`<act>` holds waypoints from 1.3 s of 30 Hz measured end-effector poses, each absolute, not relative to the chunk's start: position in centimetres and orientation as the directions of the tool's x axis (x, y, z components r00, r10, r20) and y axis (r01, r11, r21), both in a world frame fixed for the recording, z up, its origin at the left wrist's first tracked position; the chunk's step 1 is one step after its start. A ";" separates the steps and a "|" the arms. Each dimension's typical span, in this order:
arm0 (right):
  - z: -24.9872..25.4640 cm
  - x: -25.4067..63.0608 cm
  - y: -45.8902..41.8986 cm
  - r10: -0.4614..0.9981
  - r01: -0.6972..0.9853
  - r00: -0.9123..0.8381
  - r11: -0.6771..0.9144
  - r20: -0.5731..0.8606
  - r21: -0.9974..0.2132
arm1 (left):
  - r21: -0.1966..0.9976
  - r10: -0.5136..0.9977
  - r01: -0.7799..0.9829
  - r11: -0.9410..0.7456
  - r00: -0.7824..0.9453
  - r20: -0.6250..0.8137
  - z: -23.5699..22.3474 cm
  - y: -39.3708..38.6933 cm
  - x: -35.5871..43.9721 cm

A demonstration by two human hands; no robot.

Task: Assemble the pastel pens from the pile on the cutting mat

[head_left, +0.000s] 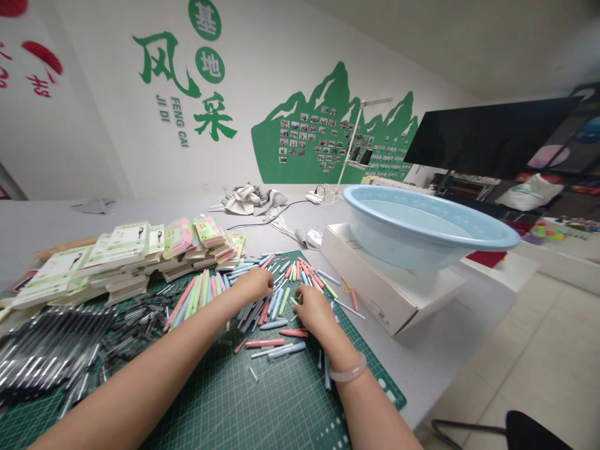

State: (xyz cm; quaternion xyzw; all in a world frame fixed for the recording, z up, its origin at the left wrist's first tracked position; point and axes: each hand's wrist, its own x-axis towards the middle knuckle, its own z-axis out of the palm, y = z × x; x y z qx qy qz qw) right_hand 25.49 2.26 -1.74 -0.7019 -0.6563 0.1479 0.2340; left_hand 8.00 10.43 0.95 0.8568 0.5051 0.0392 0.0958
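My left hand (255, 285) is over the pile of coloured pen parts, its fingers curled in. What they hold is hidden behind the hand; dark grey pen barrels (252, 314) lie just below it. Close by on the right, my right hand (315, 310) has its fingers bent together at a small green pen part (294, 301). A bracelet (349, 370) circles that wrist. Loose blue pen barrels (287, 352), a red pen barrel (265, 343) and a green pen barrel (284, 301) lie around both hands on the green cutting mat (210, 400).
Black pens (51, 344) lie in rows at left, with stacked cardboard boxes (117, 244) behind. A row of pastel pens (199, 297) sits beside my left forearm. At right, a blue basin (431, 219) rests on a white box (375, 281). Grey cloths (248, 200) and a cable lie further back.
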 end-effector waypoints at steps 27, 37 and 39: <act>-2.8 26.1 3.0 0.992 0.836 0.118 -0.074 0.046 -0.543 | 0.175 0.893 0.899 -0.401 0.426 -0.145 1.1 9.9 11.6; -2.9 26.2 3.0 0.990 0.793 0.134 -0.080 0.045 -0.604 | 0.212 0.907 0.911 -0.353 0.389 -0.159 1.4 9.5 11.4; -2.6 26.1 3.0 0.987 0.770 0.147 -0.076 0.060 -0.634 | 0.264 0.920 0.907 -0.329 0.371 -0.129 1.3 9.6 11.4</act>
